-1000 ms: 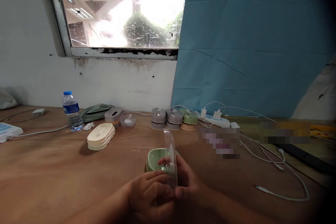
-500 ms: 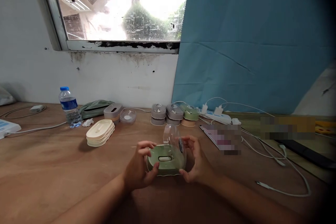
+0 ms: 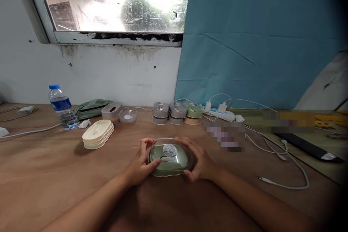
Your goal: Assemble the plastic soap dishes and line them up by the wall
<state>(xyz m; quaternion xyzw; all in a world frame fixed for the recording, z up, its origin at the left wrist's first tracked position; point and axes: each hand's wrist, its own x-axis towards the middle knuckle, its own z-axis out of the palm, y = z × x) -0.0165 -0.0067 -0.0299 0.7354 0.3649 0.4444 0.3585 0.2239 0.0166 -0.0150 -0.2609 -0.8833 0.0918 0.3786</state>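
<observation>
A green oval box (image 3: 160, 168) with a slot in its top rests on the table in front of me. Over it lies a clear plastic cover (image 3: 181, 150) that bears a round printed sticker (image 3: 170, 150). My left hand (image 3: 143, 163) wraps the left side, its thumb on the cover's front left and its fingers behind. At the right side, my right hand (image 3: 199, 159) grips the cover, fingers over the back edge and thumb low at the front. Whether the cover is fully seated on the box I cannot tell.
Cream oval trays (image 3: 95, 134) are stacked at left, near a water bottle (image 3: 62, 107), a grey slotted box (image 3: 111, 112) and a clear cover (image 3: 128, 116). Several covered boxes (image 3: 175, 112) line the back. White cables (image 3: 288, 186) and a power strip (image 3: 220, 114) lie right.
The clear cover, tilted upright at the box's right end before, now lies flat over the green box. My right hand has come over its back edge. The view has shifted slightly.
</observation>
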